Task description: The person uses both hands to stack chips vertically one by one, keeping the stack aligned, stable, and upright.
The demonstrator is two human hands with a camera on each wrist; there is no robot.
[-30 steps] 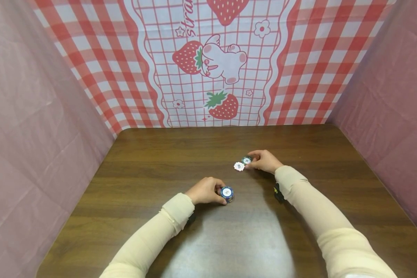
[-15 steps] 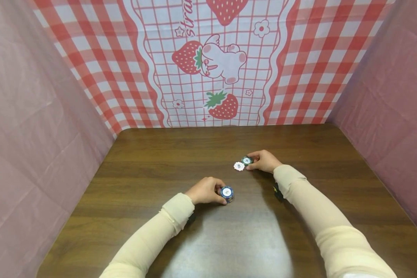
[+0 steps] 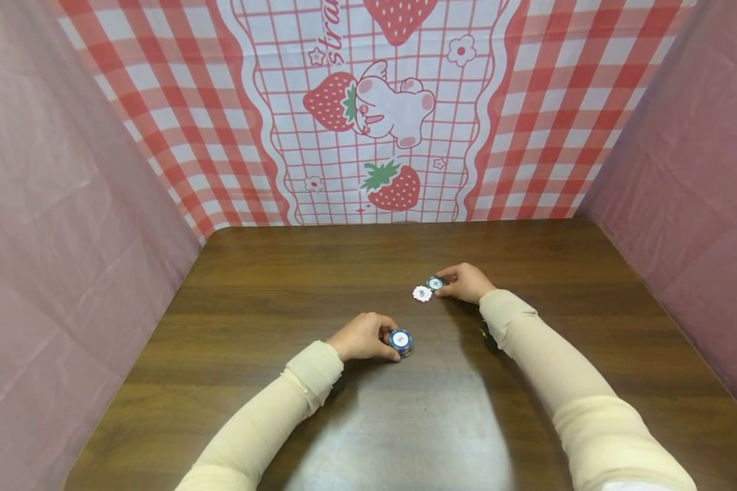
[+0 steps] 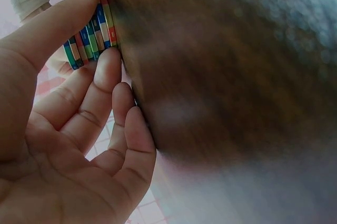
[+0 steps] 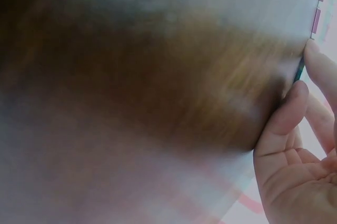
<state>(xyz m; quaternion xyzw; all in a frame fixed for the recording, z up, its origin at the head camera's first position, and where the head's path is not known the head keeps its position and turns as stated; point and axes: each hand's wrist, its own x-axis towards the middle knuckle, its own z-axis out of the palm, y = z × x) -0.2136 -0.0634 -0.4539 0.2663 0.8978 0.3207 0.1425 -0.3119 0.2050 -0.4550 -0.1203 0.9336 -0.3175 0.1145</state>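
My left hand (image 3: pixel 362 336) holds a stack of poker chips (image 3: pixel 401 339) between thumb and fingers, near the middle of the table. A blue-rimmed chip with a white centre tops the stack; the left wrist view shows the several-coloured edges of the chip stack (image 4: pixel 93 34) under the thumb. Farther back and to the right, my right hand (image 3: pixel 467 283) pinches a green poker chip (image 3: pixel 435 283) lying on the table. Against its left side lies a white poker chip (image 3: pixel 422 294). Only a thin edge of the green chip (image 5: pixel 299 70) shows in the right wrist view.
Both hands work on a brown wooden table (image 3: pixel 270 273). A red-and-white checked cloth (image 3: pixel 221 123) with strawberries hangs behind it. Pink curtains (image 3: pixel 688 170) stand along the left and right sides.
My right forearm has shifted slightly to the left, with the thumb and fingers still at the green chip. The left hand and its stack have stayed in place.
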